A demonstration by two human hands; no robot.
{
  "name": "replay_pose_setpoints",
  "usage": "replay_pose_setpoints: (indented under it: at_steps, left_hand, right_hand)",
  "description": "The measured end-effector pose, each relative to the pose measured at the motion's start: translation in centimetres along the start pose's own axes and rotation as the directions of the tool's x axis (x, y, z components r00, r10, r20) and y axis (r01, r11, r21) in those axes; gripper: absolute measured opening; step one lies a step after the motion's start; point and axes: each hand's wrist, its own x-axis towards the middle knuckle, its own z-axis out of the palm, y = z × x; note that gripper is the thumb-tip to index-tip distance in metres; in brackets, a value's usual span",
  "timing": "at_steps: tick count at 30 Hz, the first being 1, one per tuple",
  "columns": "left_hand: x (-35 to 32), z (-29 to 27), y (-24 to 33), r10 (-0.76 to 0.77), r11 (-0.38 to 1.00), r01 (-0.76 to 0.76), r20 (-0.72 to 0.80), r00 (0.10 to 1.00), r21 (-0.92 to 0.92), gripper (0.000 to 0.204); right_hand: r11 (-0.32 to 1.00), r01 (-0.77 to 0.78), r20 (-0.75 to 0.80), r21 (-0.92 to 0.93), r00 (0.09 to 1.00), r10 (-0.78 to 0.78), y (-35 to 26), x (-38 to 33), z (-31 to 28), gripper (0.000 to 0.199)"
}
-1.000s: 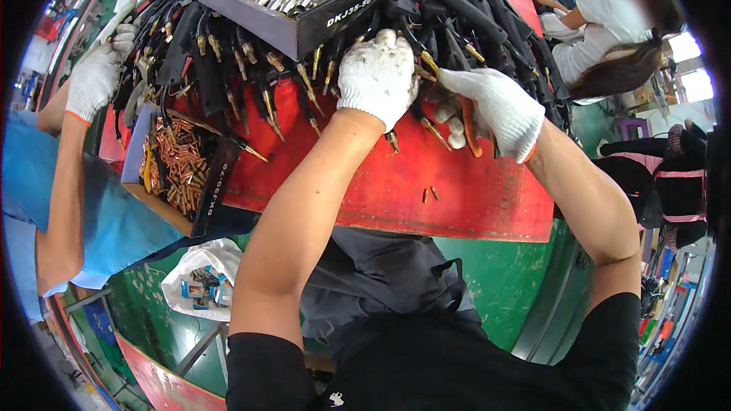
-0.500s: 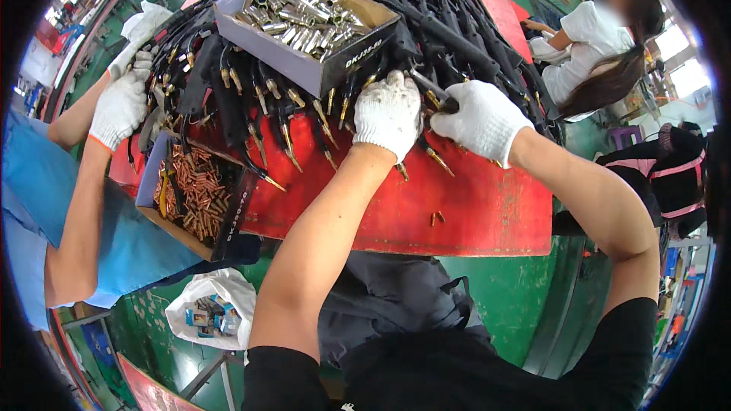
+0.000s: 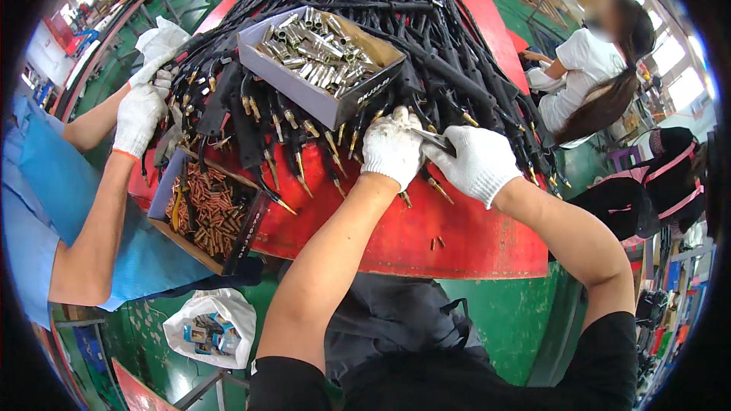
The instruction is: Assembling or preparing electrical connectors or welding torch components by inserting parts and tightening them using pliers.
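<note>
My left hand [image 3: 390, 149], in a white knit glove, is closed at the near ends of the black welding torches [image 3: 449, 68]; what its fingers grip is hidden. Beside it, my gloved right hand [image 3: 478, 161] is closed around a metal tool that looks like pliers [image 3: 434, 138], its tip reaching the left fingers. Torch necks with brass-coloured ends [image 3: 439, 189] point toward me below both hands. Just beyond my left hand, a cardboard box [image 3: 285, 90] of silver torch nozzles [image 3: 324, 49] rests on the torches.
At left, a co-worker's gloved hands [image 3: 138, 118] work beside a box [image 3: 242, 255] of copper contact tips [image 3: 209, 209]. Two small copper pieces [image 3: 437, 243] lie on the red table [image 3: 365, 255]. A white bag [image 3: 244, 320] stands on the floor. Another person [image 3: 590, 76] sits at far right.
My view has tilted, so the table appears lower. The right hand has come slightly closer to the left, and the tool lies flatter, its tip against the left fingers.
</note>
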Motion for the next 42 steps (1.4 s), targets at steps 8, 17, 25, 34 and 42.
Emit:
replay_pose_setpoints:
  at_steps: [8,17,25,34,42]
  left_hand:
    - [-0.1,-0.7,0.5,-0.041,0.999,0.041,0.029,0.999,-0.008,0.022]
    - [0.2,0.2,0.0,0.017,1.000,-0.017,0.035,0.999,0.010,0.024]
    - [-0.1,0.6,-0.1,-0.038,0.999,0.038,0.013,0.999,0.008,0.026]
    - [-0.2,-0.9,0.5,-0.055,0.997,0.057,0.043,0.998,-0.048,0.023]
    - [-0.2,-0.7,0.2,-0.045,0.999,0.046,0.010,0.999,-0.028,0.019]
  right_hand:
    - [0.982,0.138,-0.170,-0.125,0.973,-0.158,0.2,0.0,1.6,0.037]
    - [0.995,0.050,-0.026,-0.081,0.998,-0.052,0.1,0.2,0.7,0.030]
    - [0.996,0.023,-0.033,-0.090,0.999,-0.026,-1.0,-0.1,-0.3,0.031]
    - [0.996,0.052,-0.165,-0.072,0.984,-0.063,-0.5,-0.4,0.9,0.028]
    - [0.995,-0.014,-0.017,-0.100,1.000,0.013,-0.2,-0.2,1.3,0.031]
